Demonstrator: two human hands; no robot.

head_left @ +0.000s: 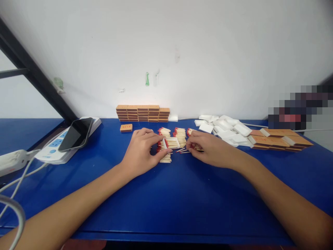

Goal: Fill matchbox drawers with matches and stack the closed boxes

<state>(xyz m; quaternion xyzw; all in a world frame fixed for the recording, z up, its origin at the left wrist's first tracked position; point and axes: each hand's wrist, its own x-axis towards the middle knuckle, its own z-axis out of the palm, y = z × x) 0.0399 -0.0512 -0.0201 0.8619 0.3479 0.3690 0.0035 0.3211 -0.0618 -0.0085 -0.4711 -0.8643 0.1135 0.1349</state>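
My left hand (143,149) grips a small white matchbox tray (176,142) between thumb and fingers. Red-tipped matches lie inside that tray. Rows of loose matches (179,132) spread on the blue table behind and around it, and some more (165,159) stick out below my left thumb. To the right, my right hand (205,147) has its fingers pinched together at the matches on that side. Its fingertips partly hide what is between them. A few single matches (183,150) lie between the two hands.
Filled-looking brown matchboxes (143,114) are stacked by the wall, with a single matchbox (126,128) before them. White trays (223,128) are heaped at right, beside bundled matchbox sleeves (275,140). A phone (76,134) rests on a power strip (56,147) at left, near cables.
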